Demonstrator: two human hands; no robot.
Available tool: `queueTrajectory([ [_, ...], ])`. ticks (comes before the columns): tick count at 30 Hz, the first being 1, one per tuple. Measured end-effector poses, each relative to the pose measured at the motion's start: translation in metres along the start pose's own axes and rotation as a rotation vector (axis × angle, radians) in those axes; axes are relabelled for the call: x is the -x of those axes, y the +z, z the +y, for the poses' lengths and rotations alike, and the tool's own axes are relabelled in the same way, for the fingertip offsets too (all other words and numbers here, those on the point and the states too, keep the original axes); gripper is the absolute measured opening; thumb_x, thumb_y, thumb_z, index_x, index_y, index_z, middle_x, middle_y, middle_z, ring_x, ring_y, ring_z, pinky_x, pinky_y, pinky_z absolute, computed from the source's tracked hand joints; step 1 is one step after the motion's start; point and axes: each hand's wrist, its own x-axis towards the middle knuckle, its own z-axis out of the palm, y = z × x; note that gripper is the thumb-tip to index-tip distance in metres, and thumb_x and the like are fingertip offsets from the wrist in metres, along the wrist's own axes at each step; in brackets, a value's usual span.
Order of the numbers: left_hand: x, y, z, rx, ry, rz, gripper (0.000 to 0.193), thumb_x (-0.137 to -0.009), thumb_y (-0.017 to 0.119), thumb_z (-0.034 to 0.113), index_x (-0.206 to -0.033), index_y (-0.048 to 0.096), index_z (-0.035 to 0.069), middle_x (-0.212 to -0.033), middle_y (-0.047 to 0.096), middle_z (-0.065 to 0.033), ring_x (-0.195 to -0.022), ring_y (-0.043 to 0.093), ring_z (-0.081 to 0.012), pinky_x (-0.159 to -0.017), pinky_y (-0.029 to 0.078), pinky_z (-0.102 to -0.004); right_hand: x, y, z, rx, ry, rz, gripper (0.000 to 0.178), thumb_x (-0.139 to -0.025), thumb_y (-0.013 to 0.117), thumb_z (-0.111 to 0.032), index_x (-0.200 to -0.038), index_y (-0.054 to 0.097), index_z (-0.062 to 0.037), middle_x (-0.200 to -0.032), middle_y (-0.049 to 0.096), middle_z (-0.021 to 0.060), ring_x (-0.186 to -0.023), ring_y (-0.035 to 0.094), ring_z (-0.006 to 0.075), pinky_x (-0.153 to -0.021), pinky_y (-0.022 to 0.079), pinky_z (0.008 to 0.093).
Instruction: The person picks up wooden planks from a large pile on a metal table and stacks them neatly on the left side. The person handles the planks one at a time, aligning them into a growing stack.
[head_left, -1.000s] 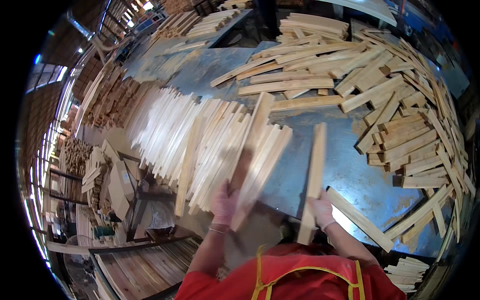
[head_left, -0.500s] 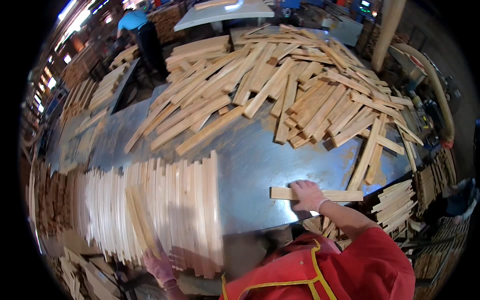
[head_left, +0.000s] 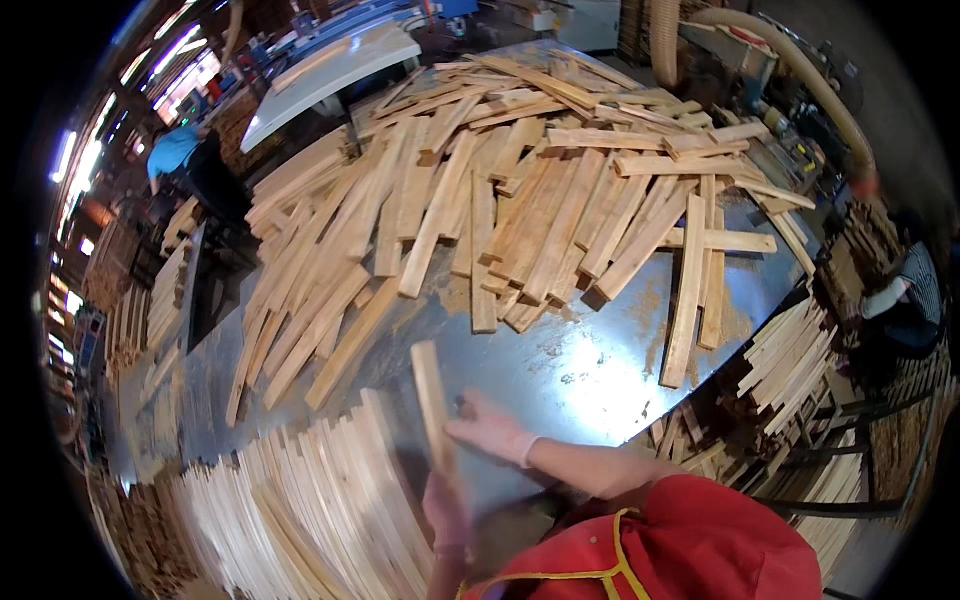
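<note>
A pale wooden strip (head_left: 428,392) is raised and tilted above the metal table. My left hand (head_left: 447,512), in a pinkish glove, is closed round its lower end; the grip is blurred. Just right of the strip is my right hand (head_left: 492,430), also gloved, its bent fingers apart and close to the wood. Whether they touch it I cannot tell. Left of my left hand, a tight row of pale strips (head_left: 335,475) lies side by side, with one yellowish strip (head_left: 290,535) slanting on top.
A large loose heap of wooden strips (head_left: 545,215) covers the far part of the metal table (head_left: 590,375). More strips (head_left: 790,365) are stacked beyond its right edge. A person in a blue top (head_left: 175,152) bends at the far left; another person (head_left: 910,300) is at the right.
My right hand has swung left from the strip's earlier place on the right of the table. My left hand has left the slanting strip and now grips a raised one. The view has shifted.
</note>
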Motion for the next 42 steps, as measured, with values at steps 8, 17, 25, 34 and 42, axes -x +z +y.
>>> queueTrajectory([
  [8,-0.004,-0.033,-0.001,-1.119,0.335,0.445,0.061,-0.077,0.080,0.016,-0.134,0.061,0.007,-0.133,0.064,-0.0182,-0.128,0.058,-0.0426,-0.104,0.050,-0.0539,-0.070,-0.327,0.117,-0.225,0.034,0.976,0.042,-0.093,0.077,-0.029,-0.122,0.061,-0.0021,-0.111,0.069,0.0150,-0.100,0.065,0.0328,-0.088,0.051,0.0448],
  [17,-0.243,0.162,0.294,-0.721,0.829,0.161,0.076,-0.077,0.088,0.029,-0.142,0.056,0.004,-0.142,0.060,-0.0211,-0.136,0.053,-0.0420,-0.109,0.047,-0.0537,-0.160,-0.420,0.162,-1.114,0.129,0.737,0.050,-0.096,0.080,-0.025,-0.140,0.064,-0.0065,-0.138,0.069,0.0090,-0.126,0.063,0.0299,-0.107,0.053,0.0502],
  [25,-0.265,0.262,0.320,-0.689,0.511,-0.064,0.082,-0.079,0.084,0.036,-0.148,0.052,0.007,-0.116,0.073,-0.0246,-0.102,0.071,-0.0490,-0.093,0.058,-0.0554,-0.137,-0.392,0.140,-1.116,0.061,0.677,0.062,-0.100,0.079,-0.024,-0.153,0.055,-0.0061,-0.139,0.069,0.0109,-0.125,0.065,0.0301,-0.109,0.053,0.0508],
  [34,-0.028,0.181,0.104,-0.170,0.168,-0.477,0.092,-0.089,0.083,0.022,-0.166,0.036,0.008,-0.131,0.070,-0.0169,-0.115,0.070,-0.0347,-0.095,0.058,-0.0461,0.035,-0.252,0.131,-0.278,0.298,0.354,0.064,-0.098,0.074,-0.023,-0.151,0.051,0.0035,-0.131,0.073,0.0192,-0.118,0.068,0.0283,-0.104,0.053,0.0396],
  [42,0.048,0.047,0.058,0.477,0.111,-0.437,0.078,-0.092,0.079,0.014,-0.163,0.046,0.004,-0.117,0.069,-0.0040,-0.102,0.068,-0.0168,-0.091,0.058,-0.0333,0.114,-0.143,0.124,-0.507,0.189,0.387,0.060,-0.096,0.077,-0.017,-0.148,0.052,0.0003,-0.125,0.073,0.0128,-0.110,0.070,0.0229,-0.097,0.056,0.0370],
])
